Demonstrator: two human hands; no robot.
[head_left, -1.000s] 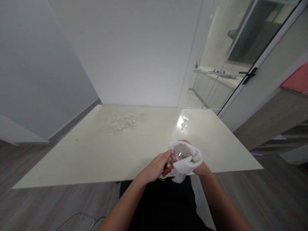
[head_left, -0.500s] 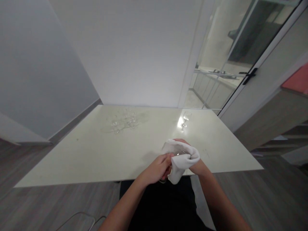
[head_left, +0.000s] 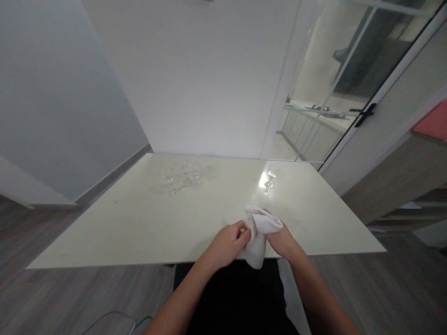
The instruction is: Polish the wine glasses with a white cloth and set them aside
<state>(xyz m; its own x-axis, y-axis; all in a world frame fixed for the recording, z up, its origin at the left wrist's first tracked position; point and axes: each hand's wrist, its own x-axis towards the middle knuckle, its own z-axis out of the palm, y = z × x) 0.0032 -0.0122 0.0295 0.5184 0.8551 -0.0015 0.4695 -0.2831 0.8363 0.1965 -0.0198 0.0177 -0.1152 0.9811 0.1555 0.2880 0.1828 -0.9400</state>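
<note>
My left hand (head_left: 228,243) is closed, fingers curled, at the near edge of the white table (head_left: 167,232). It grips a clear wine glass, mostly hidden by the fingers and the cloth. Against it, my right hand (head_left: 282,241) is closed on a folded white cloth (head_left: 257,249), whose lower end hangs beside the left fingers. Farther back on the right, an upright wine glass (head_left: 268,184) stands alone in a bright reflection. Several clear glasses (head_left: 190,174) are grouped at the back left; their outlines are faint.
A white wall (head_left: 209,93) rises behind the table. To the right is a glazed door with a black handle (head_left: 366,114), then a wooden shelf unit (head_left: 377,172) with a red item (head_left: 433,122) on top. A cable (head_left: 115,312) lies on the floor at lower left.
The cloth has turned and bunched narrower between my hands, hiding the glass that showed inside it. My left hand has tilted upward and the round base below it no longer shows. The view has shifted slightly.
</note>
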